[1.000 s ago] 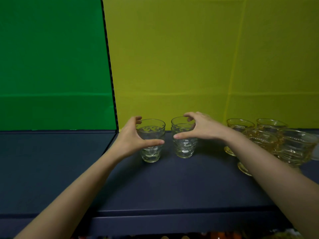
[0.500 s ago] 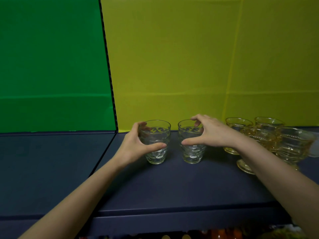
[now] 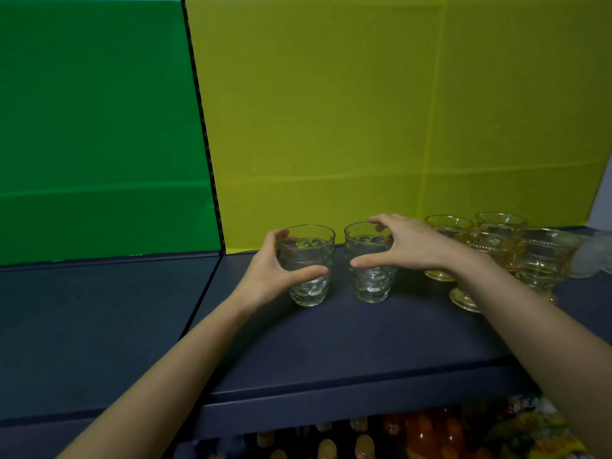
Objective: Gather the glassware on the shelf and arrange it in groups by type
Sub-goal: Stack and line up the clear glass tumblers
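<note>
Two clear dimpled tumblers stand side by side on the dark blue shelf [image 3: 331,342]. My left hand [image 3: 270,270] wraps around the left tumbler [image 3: 308,286], thumb in front and fingers behind. My right hand [image 3: 407,246] grips the right tumbler [image 3: 372,283] from its right side, fingers over the rim. Both tumblers rest on the shelf. To the right stands a cluster of several amber footed glass cups [image 3: 543,256], partly hidden behind my right forearm.
A green panel [image 3: 99,127] and a yellow panel [image 3: 381,111] form the back wall. A seam splits the shelf left of the tumblers. A pale object [image 3: 596,256] sits at the far right edge. Orange bottles [image 3: 427,432] show on a lower level.
Both hands have closed around the tumblers, and the two tumblers sit slightly farther right in view, closer to the amber cups.
</note>
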### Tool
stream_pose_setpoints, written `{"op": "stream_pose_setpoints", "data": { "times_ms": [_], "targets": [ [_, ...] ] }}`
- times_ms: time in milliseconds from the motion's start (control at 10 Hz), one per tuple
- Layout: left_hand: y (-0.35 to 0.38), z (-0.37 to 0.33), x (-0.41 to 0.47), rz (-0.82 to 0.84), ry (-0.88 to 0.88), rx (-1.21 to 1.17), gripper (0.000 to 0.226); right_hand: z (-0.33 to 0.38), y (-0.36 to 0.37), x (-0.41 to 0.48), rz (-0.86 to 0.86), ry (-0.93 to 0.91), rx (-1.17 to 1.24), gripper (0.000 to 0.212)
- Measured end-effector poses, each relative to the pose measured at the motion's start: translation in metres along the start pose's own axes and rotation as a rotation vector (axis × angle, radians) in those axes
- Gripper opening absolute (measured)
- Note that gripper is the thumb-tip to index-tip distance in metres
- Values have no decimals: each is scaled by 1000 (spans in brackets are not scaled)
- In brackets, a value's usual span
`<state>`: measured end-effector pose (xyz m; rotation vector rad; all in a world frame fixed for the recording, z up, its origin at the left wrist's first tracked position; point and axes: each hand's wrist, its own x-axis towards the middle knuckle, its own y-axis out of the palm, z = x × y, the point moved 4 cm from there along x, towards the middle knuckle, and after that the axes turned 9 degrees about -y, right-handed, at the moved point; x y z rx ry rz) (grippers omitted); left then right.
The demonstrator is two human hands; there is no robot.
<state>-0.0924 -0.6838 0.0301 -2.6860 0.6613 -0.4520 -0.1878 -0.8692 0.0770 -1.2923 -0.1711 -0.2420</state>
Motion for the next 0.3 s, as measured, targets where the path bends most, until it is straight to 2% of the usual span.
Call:
{"op": "stream_pose_setpoints", "data": {
  "times_ms": [100,200,300],
  "targets": [
    [0,-1,-4,45,-15,22,108,4,-1,-6,-2,24,-16,117],
    [-2,-6,-12,39,21,34,110,6,-7,-16,-115,3,36,112],
    [-15,-25,-26,-91,132,127,107,6,-21,-33,-305,-99,58,72]
  ]
}}
